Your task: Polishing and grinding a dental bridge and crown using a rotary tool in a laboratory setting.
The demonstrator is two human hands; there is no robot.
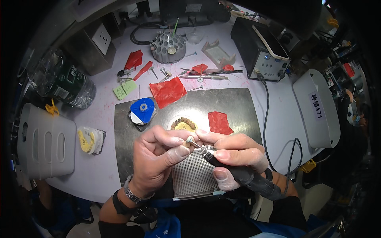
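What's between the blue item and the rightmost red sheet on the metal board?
A yellow-and-brown dental cast lies there, as the head view shows.

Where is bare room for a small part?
Bare: white table between left bin and metal plate, nearer than the dental cast; the plate's far right corner, beyond the small red sheet. Crowded: behind the plate, with thin tools and red scraps; over the mesh grid, with left hand, right hand and handpiece.

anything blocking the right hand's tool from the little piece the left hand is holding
Nothing visible does. The right hand holds the black handpiece with its bit right at the small pale piece pinched in the left hand; whether they touch is too small to tell.
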